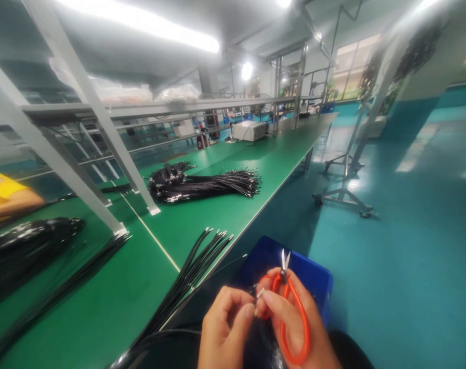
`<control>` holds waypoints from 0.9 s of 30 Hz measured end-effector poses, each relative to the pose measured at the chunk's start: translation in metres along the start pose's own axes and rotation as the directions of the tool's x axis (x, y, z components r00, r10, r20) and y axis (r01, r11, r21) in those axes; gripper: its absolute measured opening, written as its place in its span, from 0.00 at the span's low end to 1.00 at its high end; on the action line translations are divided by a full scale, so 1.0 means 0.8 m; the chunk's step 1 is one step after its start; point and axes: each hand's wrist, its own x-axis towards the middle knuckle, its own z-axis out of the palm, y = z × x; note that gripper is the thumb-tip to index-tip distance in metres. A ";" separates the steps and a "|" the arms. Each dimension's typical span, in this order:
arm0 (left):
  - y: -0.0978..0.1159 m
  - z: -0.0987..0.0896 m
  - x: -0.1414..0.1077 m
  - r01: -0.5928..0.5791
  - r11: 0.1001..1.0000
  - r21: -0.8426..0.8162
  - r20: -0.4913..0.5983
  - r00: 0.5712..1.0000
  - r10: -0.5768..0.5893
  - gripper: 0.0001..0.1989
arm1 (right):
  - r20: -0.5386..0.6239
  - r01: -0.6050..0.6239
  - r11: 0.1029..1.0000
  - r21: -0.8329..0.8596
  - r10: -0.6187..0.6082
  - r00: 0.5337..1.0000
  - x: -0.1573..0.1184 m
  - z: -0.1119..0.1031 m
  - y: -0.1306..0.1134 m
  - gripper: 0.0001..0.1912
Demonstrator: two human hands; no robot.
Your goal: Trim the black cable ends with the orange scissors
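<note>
Hands (226, 328), orange-handled metal scissors (283, 276), slim black cables (179, 288)

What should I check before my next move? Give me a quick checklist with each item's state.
1. Scissors in right hand: ok.
2. Blades closed: not ok, the tips stand apart.
3. Left hand grip: cannot tell, blurred near a small pale piece.
4. Bin in sight: ok, though the hands partly hide it.
5. Nearest cables on table: ok, their tips lie near its edge.
</note>
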 end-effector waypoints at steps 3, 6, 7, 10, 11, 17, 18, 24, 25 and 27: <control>0.000 -0.001 -0.002 0.021 0.999 -0.041 -0.007 1.000 -0.021 0.10 | 0.010 -0.014 1.000 0.008 0.014 1.000 0.002 -0.001 0.000 0.11; 0.002 -0.001 -0.004 0.024 0.995 -0.098 -0.025 0.999 -0.027 0.10 | 0.024 -0.062 0.996 0.071 0.060 0.998 0.004 -0.001 -0.001 0.11; 0.003 0.000 -0.004 0.032 0.990 -0.137 -0.020 0.999 -0.036 0.10 | 0.036 -0.096 0.989 0.111 0.093 0.995 0.005 -0.001 -0.002 0.11; 0.004 0.002 -0.003 0.086 0.952 -0.294 0.042 0.996 -0.077 0.11 | 0.061 -0.200 0.963 0.182 0.192 0.980 0.004 -0.001 0.001 0.11; 0.004 0.002 -0.003 0.105 0.935 -0.339 0.067 0.994 -0.088 0.11 | 0.048 -0.213 0.959 0.187 0.207 0.977 0.002 -0.001 0.002 0.10; 0.009 0.007 -0.003 0.073 0.935 -0.347 0.066 0.996 -0.053 0.11 | -0.070 -0.149 0.977 0.151 0.161 0.985 -0.010 0.012 0.006 0.11; 0.012 0.007 -0.003 0.042 0.950 -0.310 0.043 0.999 -0.030 0.11 | -0.080 -0.128 0.984 0.122 0.139 0.987 -0.011 0.016 0.005 0.11; 0.029 0.000 0.006 0.044 0.949 -0.311 0.046 0.998 -0.032 0.11 | -0.014 -0.092 0.995 -0.043 0.091 0.996 -0.010 0.020 -0.002 0.13; 0.030 -0.003 0.007 0.065 0.934 -0.350 0.075 0.996 -0.041 0.12 | 0.014 -0.109 0.994 -0.011 0.109 0.994 -0.009 0.018 -0.001 0.11; 0.029 -0.006 0.009 0.086 0.912 -0.400 0.096 0.994 -0.051 0.12 | 0.067 -0.137 0.989 0.062 0.133 0.989 -0.007 0.013 0.003 0.10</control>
